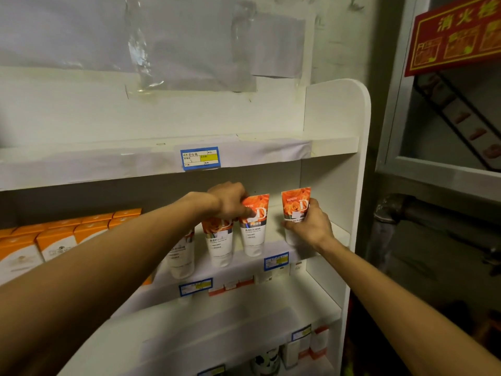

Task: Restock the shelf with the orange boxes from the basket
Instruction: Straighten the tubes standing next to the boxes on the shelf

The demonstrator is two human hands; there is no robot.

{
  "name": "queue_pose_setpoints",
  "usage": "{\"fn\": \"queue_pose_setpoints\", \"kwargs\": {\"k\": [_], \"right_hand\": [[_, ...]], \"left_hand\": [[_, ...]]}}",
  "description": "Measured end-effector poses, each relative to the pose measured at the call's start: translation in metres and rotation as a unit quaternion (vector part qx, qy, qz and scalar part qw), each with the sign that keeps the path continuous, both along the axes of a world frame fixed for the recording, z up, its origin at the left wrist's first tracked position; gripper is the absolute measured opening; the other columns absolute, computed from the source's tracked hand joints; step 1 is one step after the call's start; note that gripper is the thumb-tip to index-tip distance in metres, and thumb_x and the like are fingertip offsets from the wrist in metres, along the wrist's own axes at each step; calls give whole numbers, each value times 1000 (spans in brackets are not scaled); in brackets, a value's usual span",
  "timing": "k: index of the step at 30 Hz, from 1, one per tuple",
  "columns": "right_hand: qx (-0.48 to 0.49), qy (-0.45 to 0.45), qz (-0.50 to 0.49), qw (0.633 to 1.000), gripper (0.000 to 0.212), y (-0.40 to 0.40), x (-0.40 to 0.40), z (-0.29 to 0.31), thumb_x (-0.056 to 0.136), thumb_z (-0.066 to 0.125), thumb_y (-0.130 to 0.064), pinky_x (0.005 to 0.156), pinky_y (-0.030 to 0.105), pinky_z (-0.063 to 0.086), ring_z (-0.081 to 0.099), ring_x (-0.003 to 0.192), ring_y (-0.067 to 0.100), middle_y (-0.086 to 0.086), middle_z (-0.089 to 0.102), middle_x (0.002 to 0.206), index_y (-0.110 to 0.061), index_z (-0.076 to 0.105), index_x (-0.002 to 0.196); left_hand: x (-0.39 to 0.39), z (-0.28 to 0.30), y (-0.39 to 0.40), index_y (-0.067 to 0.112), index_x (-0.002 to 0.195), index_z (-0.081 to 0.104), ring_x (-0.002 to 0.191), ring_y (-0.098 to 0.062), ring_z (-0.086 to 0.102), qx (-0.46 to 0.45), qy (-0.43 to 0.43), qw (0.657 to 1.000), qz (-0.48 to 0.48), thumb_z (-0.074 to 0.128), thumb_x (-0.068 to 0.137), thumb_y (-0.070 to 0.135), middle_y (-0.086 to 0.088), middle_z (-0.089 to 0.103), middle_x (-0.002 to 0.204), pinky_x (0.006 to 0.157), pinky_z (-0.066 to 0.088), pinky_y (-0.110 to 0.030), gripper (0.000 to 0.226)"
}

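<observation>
Left hand [230, 200] grip round orange tube [254, 223] top, right hand [309, 226] grip hiding separate tube's [295, 203] base; leftmost tube half-hidden.

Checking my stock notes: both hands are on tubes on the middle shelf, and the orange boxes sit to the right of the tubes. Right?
Not quite. The head view shows the orange boxes left of the tubes, not right. The left hand and right hand do each hold a tube on the middle shelf.
</observation>
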State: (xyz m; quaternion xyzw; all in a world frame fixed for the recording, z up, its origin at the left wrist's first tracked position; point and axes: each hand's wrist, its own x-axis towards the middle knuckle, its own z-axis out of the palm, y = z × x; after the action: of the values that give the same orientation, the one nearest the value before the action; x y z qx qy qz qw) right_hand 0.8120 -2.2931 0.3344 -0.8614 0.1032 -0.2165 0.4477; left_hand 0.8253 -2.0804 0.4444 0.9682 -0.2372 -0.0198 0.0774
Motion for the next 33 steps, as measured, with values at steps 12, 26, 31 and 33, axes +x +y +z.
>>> {"fn": "queue_pose_setpoints", "kwargs": {"k": [12,26,31,33], "right_hand": [[-58,-11,14,998,86,19,-11,-2,77,82,-42,91,43,54,65,112,29,2,61,130,-24,30,143],[-56,-10,24,998,83,24,-8,1,75,83,-42,94,45,55,65,111,27,2,63,128,-24,35,140],[-49,-10,25,998,84,21,-7,-2,75,83,-41,93,43,53,64,111,27,1,62,127,-24,34,140],[-47,-13,27,998,84,21,-7,-2,75,83,-41,93,43,53,64,112,26,1,62,127,-24,34,141]], "left_hand": [[-10,-2,-3,17,125,59,96,-20,65,26,-11,1000,-13,59,96,44,-1,66,107,87,53,-35,39],[-4,-4,-1,18,124,59,97,-20,67,14,-7,1000,-15,59,96,43,-3,68,111,89,55,-37,38],[-3,-6,-1,17,124,59,97,-21,67,7,-3,1000,-12,60,96,44,-4,69,113,90,55,-38,38],[-3,-5,-2,18,123,59,97,-20,67,9,-3,1000,-12,59,96,44,-3,68,113,89,55,-37,38]]}}
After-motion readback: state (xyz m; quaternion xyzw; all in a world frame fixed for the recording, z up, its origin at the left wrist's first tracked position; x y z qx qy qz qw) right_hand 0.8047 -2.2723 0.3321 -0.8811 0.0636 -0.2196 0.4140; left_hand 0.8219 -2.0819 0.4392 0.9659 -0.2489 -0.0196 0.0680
